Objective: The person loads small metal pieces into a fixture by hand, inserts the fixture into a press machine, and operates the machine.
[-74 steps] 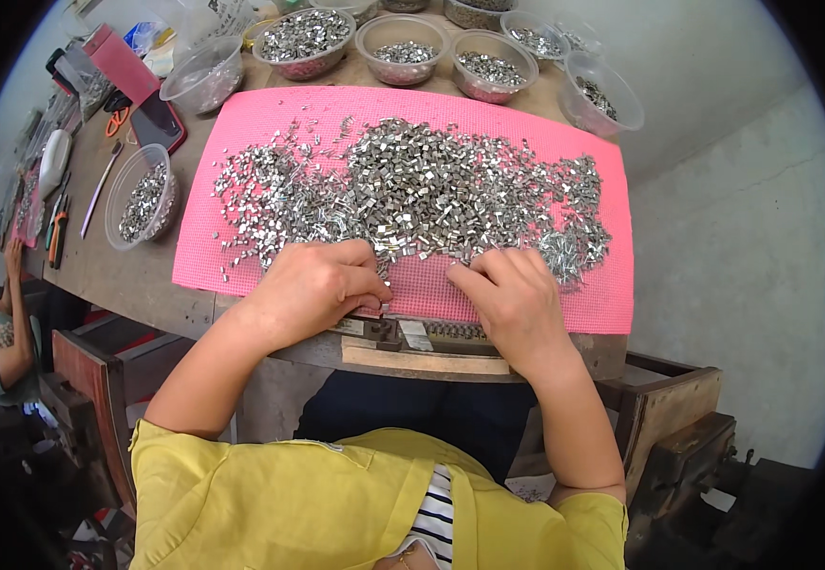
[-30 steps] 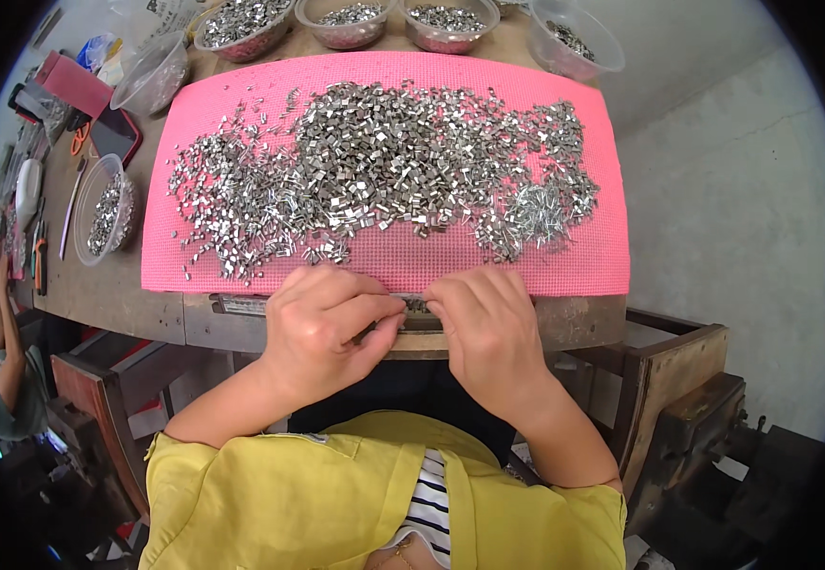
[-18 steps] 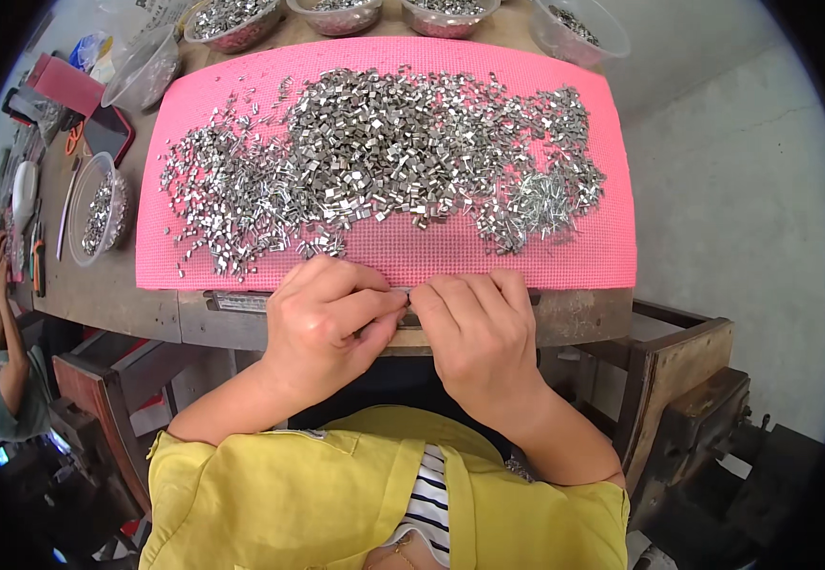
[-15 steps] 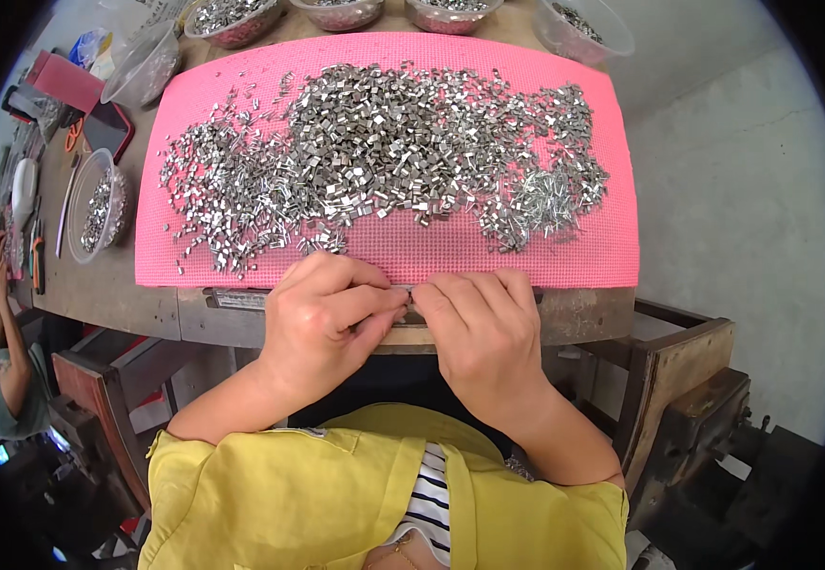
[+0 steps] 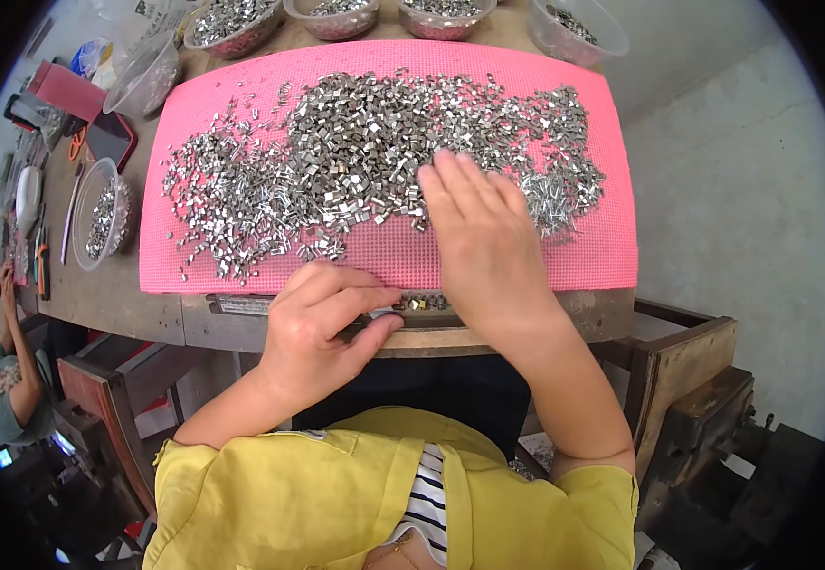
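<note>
Along the near edge of the table lies a long narrow metal bar (image 5: 241, 304). My left hand (image 5: 315, 318) is closed around its middle, forefinger on the far side and thumb on the near side. Just right of those fingertips, small metal pieces (image 5: 422, 303) sit in a row, one of them shining yellowish. My right hand (image 5: 488, 247) reaches over the pink mat (image 5: 384, 249), fingers stretched out, with no piece visible in it. Its fingertips are at the near edge of a wide pile of small silvery metal pieces (image 5: 360, 142); what lies under the palm is hidden.
Thin wire-like bits (image 5: 555, 204) lie at the pile's right. Clear plastic bowls (image 5: 578, 38) of metal pieces line the back; another bowl (image 5: 99, 214) stands left, near pliers (image 5: 43, 271) and a phone (image 5: 111, 139). Another person (image 5: 13, 380) sits at far left.
My right hand has left the bar and moved forward to the pile, its fingers straightening. The pieces on the bar have come into view. My left hand stays at the bar.
</note>
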A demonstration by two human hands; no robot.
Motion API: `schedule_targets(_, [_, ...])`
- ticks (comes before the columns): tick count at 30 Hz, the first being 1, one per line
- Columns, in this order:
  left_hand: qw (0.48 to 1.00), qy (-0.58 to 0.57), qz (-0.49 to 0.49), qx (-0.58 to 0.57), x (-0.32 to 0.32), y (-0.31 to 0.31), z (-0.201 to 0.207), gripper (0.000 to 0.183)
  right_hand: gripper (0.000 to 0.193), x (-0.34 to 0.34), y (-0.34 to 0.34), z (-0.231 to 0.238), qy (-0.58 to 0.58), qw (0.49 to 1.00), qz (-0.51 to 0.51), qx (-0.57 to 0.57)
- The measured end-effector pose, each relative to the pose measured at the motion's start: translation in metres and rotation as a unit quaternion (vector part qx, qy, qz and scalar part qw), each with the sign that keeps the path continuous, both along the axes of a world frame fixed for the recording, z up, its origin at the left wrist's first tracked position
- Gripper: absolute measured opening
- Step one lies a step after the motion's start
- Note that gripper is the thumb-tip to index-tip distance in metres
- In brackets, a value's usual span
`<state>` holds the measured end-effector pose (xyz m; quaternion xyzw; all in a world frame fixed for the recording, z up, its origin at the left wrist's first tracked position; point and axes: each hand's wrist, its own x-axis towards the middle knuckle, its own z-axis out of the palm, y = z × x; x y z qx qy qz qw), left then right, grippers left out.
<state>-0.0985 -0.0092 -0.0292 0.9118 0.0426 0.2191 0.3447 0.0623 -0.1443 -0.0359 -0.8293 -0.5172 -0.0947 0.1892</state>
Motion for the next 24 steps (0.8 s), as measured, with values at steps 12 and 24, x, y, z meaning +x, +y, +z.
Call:
schedule_targets(12, [0.998, -0.039, -0.051, -0.029, -0.006, 0.017, -0.003, 0.022, 0.045, -0.033, -0.027, 0.026, 0.127, 0.983, 0.132, -0.023])
schedule_targets(24, [0.999, -0.016, -0.004, 0.03, 0.02, 0.041, 0.008, 0.02, 0.034, -0.017, -0.058, 0.029, 0.153, 0.985, 0.065, 0.054])
